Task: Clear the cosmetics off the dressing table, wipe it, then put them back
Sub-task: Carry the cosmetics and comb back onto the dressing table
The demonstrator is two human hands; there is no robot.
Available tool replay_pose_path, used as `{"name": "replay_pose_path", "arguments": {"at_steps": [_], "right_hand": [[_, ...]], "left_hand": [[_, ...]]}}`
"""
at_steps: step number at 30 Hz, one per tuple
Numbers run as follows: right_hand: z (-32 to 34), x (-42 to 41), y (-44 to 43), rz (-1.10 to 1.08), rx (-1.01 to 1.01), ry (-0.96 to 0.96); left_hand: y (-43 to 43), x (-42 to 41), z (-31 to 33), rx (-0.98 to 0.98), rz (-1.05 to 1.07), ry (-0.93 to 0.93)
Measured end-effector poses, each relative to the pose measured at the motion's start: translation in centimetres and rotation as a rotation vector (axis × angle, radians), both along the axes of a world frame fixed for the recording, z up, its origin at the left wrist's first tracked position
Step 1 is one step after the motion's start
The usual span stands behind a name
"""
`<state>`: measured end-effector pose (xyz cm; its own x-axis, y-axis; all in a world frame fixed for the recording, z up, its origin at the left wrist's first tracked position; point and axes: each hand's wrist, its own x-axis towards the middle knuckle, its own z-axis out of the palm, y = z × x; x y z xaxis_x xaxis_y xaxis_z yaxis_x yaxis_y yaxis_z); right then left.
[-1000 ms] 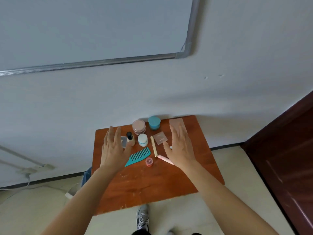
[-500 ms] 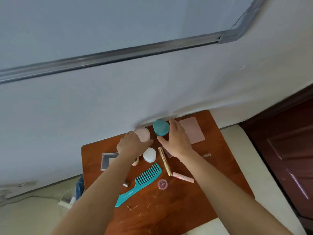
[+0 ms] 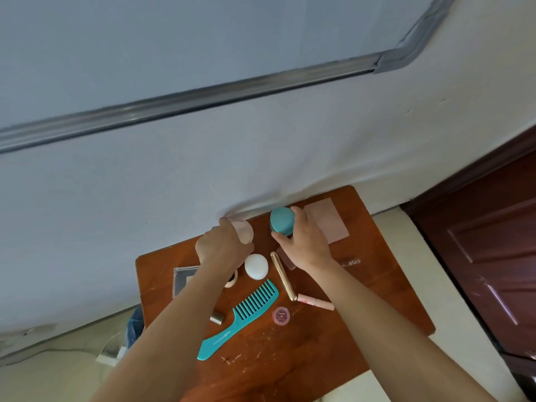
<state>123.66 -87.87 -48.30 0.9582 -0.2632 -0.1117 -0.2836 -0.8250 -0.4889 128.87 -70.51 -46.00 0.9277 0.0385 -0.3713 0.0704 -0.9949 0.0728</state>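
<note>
Now the right hand [image 3: 304,245] curls round the teal jar [image 3: 281,220] at the far edge of the dressing table [image 3: 290,358]. Just beside it, the left hand [image 3: 220,248] grips the pink jar [image 3: 245,230], also at that edge.

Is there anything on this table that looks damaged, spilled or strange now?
Only the table top looks worn: pale scratches mark the wood near the handle of the teal comb. Nothing seems spilled. The gold tube and the pink tube lie flat, not upright.
</note>
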Motion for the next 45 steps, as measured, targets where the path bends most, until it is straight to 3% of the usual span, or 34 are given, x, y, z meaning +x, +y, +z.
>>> {"name": "replay_pose_path", "arguments": {"at_steps": [5,9,15,21,26,33,45], "right_hand": [[3.9,-3.2,-2.0,-0.119,0.002,-0.149],[7.2,-6.5,-4.6,-0.308,0.082,-0.295],[11.1,-14.3,-9.1,-0.537,0.096,-0.432],[15.4,-26.0,-14.1,-0.786,-0.017,-0.603],[17.8,-38.0,-17.8,-0.969,-0.086,-0.726],[19.6,-56.8,-20.0,-1.179,-0.185,-0.852],[21.2,-91.9,-21.9,-1.484,-0.295,-0.863]], "left_hand": [[1.0,-1.5,4.3,-0.162,-0.013,-0.192],[0.0,-3.3,7.7,-0.547,-0.068,-0.360],[-6.9,-6.9,11.2,-0.894,-0.230,-0.315],[-16.5,-14.0,15.1,-1.090,-0.564,-0.271],[-23.2,-23.3,18.2,-1.184,-0.840,-0.198],[-29.8,-40.2,20.8,-1.318,-0.972,-0.102],[-41.4,-73.7,22.8,-1.424,-1.317,0.106]]}}
